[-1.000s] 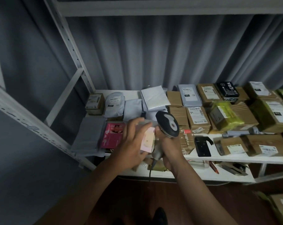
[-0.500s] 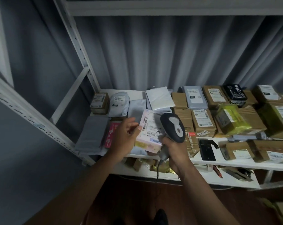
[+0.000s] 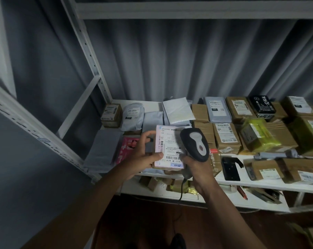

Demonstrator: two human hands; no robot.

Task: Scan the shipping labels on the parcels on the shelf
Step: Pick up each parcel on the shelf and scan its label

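The left hand (image 3: 143, 155) is holding a pale pink parcel (image 3: 167, 147) up in front of the white shelf (image 3: 259, 183), its label side facing the camera. The thumb is pressing on the near lower corner of the white shipping label (image 3: 171, 150) while the other fingers (image 3: 148, 134) are curling round the parcel's left edge, so the fingers are pinching the parcel between them. The right hand (image 3: 197, 169) is gripping the handle of a dark barcode scanner (image 3: 195, 143), its fingers wrapping closed round the grip; the scanner's head is sitting just to the right of the parcel, overlapping the label's right edge, and its cable (image 3: 181, 190) is hanging down below the parcel.

Behind the parcel, grey and white poly mailers (image 3: 134, 115) are lying on the shelf, with a small cardboard box (image 3: 111, 115) to their left. A bright pink packet (image 3: 127, 150) is lying left of the parcel, partly hidden by the left hand. To the right of the parcel, brown labelled boxes (image 3: 225, 137) are lying in rows, with a yellow-green wrapped package (image 3: 259, 135) and a black box with white lettering (image 3: 263, 106) further right. A flat black item (image 3: 230, 168) is lying near the shelf's front edge, right of the scanner
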